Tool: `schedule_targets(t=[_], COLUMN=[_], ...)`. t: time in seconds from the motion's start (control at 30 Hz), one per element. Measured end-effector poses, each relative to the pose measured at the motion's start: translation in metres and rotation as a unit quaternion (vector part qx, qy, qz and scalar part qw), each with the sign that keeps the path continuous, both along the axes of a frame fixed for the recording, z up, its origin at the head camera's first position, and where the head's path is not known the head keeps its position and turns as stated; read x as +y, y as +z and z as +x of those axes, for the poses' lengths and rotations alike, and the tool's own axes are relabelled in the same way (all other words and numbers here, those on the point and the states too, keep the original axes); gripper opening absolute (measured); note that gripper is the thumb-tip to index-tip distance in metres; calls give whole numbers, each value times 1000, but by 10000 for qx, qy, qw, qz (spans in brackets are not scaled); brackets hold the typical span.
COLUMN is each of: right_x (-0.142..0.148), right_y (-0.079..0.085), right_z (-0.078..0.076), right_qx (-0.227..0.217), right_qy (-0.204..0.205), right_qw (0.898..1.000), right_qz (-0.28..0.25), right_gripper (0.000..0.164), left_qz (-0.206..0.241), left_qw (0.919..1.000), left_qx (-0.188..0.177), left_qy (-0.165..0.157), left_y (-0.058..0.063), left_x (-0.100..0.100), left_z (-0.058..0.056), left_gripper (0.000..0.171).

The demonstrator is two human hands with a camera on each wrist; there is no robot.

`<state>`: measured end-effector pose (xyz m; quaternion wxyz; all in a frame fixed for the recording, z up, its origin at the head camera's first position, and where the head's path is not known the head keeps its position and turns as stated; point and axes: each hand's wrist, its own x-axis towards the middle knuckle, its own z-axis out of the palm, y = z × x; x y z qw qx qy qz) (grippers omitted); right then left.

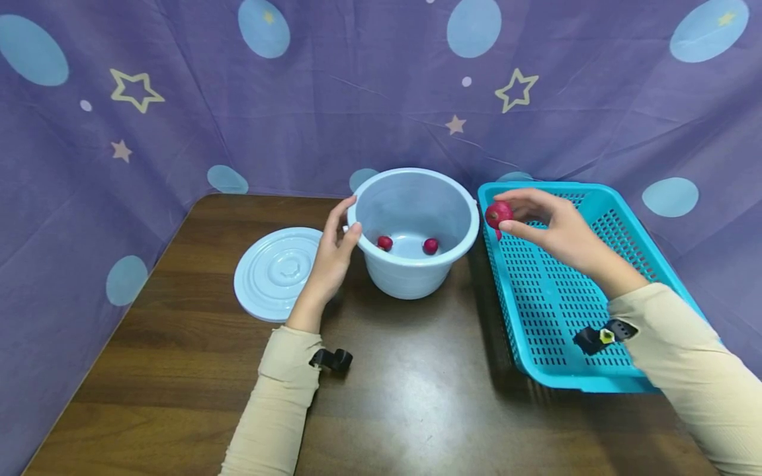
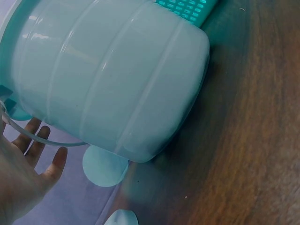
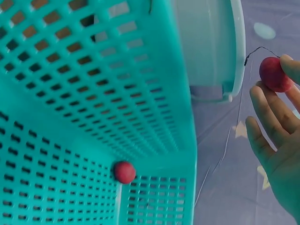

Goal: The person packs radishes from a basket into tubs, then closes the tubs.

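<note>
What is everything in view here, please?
Table: one, brown, foreground.
Cloth: one, patterned purple, background.
Basket: one, turquoise, on the table's right.
Bucket: one, pale blue, left of the basket.
Handle: one, pale, on the bucket.
Lid: one, pale blue, left of the bucket.
Radishes: four, red; two in bucket, one in basket, one held.
Wrist devices: two, black, near cuffs.
Sleeves: two, beige, foreground.
Left hand: one, at the bucket's rim.
Right hand: one, pinching a radish.

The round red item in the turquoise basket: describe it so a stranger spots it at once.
Find the large turquoise basket, right of the pale blue bucket. In its far left corner lies the round red item. It alone shows there; two others lie in the bucket and a third red item is held up.
</note>
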<state>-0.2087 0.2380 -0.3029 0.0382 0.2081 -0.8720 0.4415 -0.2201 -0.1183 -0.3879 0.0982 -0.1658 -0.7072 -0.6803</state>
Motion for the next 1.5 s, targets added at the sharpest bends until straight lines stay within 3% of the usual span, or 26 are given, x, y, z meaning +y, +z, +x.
schedule_targets(t=[0.5,0.67,1.07,1.5], right_x=[-31,-39,-46,-45], right_y=[8,5,1,-1], right_z=[-2,-4,-6,-7], right_qx=[148,176,897,936], right_qy=[553,691,1080,1205], right_qw=[9983,9973,9867,9852], right_qz=[-145,167,814,783], right_gripper=[43,43,49,48], left_qz=[-40,-23,32,30], left_qw=[10000,10000,10000,10000], left_qx=[-1,-40,-18,-49], left_qy=[23,3,-37,-68], left_y=[0,-1,0,-1], left_x=[0,0,0,0], left_z=[0,-1,0,0], left_gripper=[60,60,58,57])
